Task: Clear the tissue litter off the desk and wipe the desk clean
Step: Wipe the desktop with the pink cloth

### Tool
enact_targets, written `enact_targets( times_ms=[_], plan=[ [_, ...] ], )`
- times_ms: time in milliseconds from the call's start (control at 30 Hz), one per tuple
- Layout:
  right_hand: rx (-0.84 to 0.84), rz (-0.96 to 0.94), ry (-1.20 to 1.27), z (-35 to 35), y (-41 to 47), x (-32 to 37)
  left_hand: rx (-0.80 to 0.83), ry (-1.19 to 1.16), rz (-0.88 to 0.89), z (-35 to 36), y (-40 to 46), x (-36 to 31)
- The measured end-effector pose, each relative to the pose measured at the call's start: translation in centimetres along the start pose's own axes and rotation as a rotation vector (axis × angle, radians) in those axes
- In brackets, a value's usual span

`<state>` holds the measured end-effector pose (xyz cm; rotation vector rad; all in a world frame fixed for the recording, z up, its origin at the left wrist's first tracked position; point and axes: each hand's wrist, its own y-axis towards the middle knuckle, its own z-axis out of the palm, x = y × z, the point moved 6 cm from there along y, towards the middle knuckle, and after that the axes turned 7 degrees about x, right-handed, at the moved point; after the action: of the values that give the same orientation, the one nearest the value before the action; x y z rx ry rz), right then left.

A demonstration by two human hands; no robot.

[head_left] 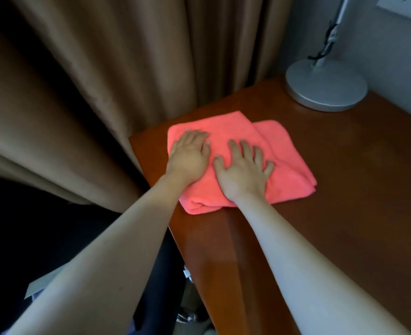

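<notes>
Curtain [90, 81]: brown, heavy folds, hanging along the left and far side of the desk and filling most of the upper left of the view. Its lower folds are hanging just past the desk's left corner.

Desk [344, 189]: reddish-brown wood, glossy, occupying the right half of the view; its left edge is running diagonally from the far corner down toward the bottom of the frame.

Cloth [279, 151]: pink-coral, folded into at least two layers, lying flat on the desk near the far left corner. One folded layer is sticking out to the right past the upper one. The cloth is lying directly beneath both hands and is extending beyond them to the right and toward the far side.

Lamp base [325, 85]: round, grey metal, sitting on the far right part of the desk, well apart from the cloth; a thin stem with a dark cord is rising from it out of the frame.

Containers: none visible in this view.

Left hand [190, 155]: palm down, fingers straight and held close together, pressing on the left part of the cloth. Gripping nothing.

Right hand [244, 169]: palm down, fingers straight and spread apart, pressing on the middle of the cloth just beside the left hand. Gripping nothing.

Both forearms are bare and reaching in from the bottom of the view.
</notes>
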<state>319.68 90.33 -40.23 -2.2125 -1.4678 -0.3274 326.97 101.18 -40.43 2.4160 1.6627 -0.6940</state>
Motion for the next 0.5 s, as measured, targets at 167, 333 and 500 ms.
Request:
enact_targets(
  times_ms=[167,333,500],
  plan=[
    [0.075,-0.096,-0.051,0.3,-1.5,-0.2,-0.067,0.002,-0.066,0.2,-2.0,0.5],
    [0.074,-0.139,-0.051,0.5,-8.9,-3.3,-0.084,-0.032,-0.043,2.4,-8.3,-1.4],
    [0.170,-0.157,-0.060,0.2,-18.2,-8.7,-0.069,-0.024,-0.017,5.7,-17.4,-6.3]
  ],
)
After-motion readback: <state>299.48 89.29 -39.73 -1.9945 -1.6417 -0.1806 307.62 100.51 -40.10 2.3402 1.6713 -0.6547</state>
